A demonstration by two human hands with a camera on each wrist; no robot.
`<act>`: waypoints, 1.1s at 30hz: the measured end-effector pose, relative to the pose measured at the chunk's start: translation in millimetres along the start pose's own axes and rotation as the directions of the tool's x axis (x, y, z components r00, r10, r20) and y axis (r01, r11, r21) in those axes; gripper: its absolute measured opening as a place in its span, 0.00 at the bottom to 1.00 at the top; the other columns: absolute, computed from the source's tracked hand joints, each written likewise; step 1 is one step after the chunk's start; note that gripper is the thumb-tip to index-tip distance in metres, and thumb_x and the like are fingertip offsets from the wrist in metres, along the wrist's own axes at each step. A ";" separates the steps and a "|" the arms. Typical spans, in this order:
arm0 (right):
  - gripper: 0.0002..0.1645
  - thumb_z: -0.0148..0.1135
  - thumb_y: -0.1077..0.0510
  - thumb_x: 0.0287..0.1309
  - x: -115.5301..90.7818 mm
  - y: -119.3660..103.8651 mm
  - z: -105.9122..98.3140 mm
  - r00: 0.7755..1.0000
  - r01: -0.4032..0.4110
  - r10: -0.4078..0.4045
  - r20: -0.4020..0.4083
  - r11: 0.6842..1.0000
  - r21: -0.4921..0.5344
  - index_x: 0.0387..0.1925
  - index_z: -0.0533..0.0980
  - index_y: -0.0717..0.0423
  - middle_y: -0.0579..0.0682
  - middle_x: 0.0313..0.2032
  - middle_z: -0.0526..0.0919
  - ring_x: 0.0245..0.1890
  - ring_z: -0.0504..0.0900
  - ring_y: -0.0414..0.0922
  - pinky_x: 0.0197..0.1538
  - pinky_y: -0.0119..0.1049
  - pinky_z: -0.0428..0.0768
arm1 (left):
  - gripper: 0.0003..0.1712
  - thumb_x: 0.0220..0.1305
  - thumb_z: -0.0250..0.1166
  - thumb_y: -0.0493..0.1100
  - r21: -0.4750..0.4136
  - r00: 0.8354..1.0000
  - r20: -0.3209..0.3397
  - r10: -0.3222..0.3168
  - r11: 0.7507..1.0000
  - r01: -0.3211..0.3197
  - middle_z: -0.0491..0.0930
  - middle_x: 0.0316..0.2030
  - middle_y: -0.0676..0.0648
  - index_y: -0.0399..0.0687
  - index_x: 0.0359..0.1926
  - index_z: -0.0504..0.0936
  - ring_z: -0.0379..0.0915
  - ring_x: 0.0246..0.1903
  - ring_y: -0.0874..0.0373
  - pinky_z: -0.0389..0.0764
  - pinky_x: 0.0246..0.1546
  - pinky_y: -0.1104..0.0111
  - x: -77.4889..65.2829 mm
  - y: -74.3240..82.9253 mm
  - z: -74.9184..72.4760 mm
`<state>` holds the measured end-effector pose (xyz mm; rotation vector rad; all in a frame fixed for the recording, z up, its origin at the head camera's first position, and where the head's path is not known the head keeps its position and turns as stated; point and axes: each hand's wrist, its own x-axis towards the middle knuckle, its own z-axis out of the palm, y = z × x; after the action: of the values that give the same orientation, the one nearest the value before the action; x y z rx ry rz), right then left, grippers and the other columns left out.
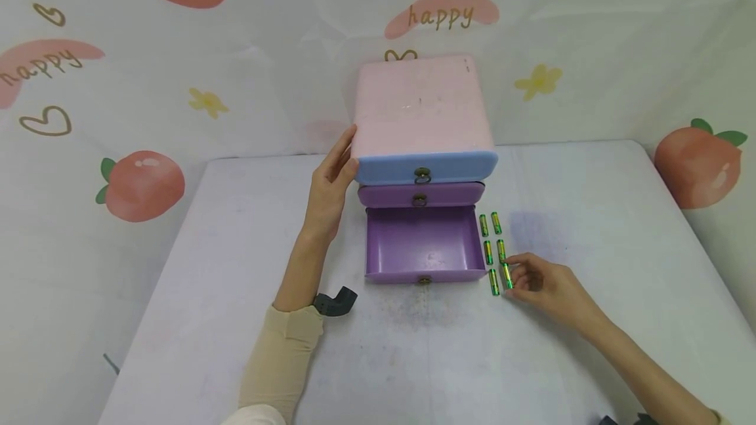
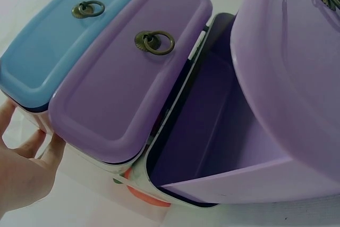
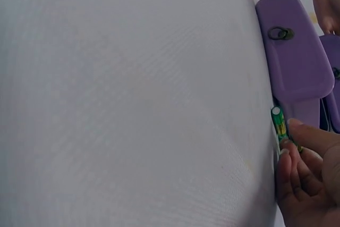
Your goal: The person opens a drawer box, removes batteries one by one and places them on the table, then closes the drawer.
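A small drawer cabinet [image 1: 422,107] has a pink body, a blue top drawer [image 1: 384,169] and purple drawers below. The bottom purple drawer [image 1: 425,248] is pulled out, its bare inside showing. My left hand [image 1: 327,192] rests against the cabinet's left side, fingers nearly straight, thumb by the front corner. Right of the pulled-out drawer, several green and yellow batteries [image 1: 488,252] stand in two columns. At the near end of the right column, my right hand [image 1: 546,284] pinches a battery [image 1: 507,276] between thumb and index finger. In the right wrist view, my fingers partly hide the batteries.
The cabinet stands towards the back of a white-covered table [image 1: 236,248], near a printed cloth backdrop [image 1: 283,51]. Ring pulls [image 2: 154,42] hang on the drawer fronts. A dark wrist mount [image 1: 335,302] sticks out from my left forearm.
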<state>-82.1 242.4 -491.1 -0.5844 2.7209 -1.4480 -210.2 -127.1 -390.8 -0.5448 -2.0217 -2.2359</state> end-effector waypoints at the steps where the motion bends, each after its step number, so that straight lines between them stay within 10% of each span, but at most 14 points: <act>1: 0.28 0.76 0.73 0.41 0.1 0.1 0.1 1.000 0.002 -0.002 -0.003 1.000 -0.014 0.48 0.79 0.62 0.42 0.28 0.80 0.27 0.77 0.33 0.31 0.23 0.77 | 0.34 0.71 0.61 0.55 0.003 1.000 0.000 0.001 1.000 -0.001 0.63 0.72 0.56 0.57 0.74 0.64 0.58 0.71 0.58 0.60 0.71 0.59 0.1 0.0 0.0; 33: 0.28 0.80 0.69 0.38 -2.6 -1.0 5.1 1.000 -0.022 0.021 -0.011 0.989 -0.149 0.46 0.80 0.65 0.37 0.25 0.75 0.25 0.72 0.32 0.28 0.23 0.73 | 0.29 0.75 0.57 0.44 -0.025 1.000 -0.016 -0.011 1.000 0.010 0.62 0.73 0.54 0.55 0.74 0.65 0.57 0.71 0.59 0.59 0.71 0.60 -0.4 -1.0 1.3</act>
<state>-78.4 238.7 -493.7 -0.5515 2.8515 -1.2532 -209.9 -125.8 -391.8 -0.5182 -1.9968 -2.2664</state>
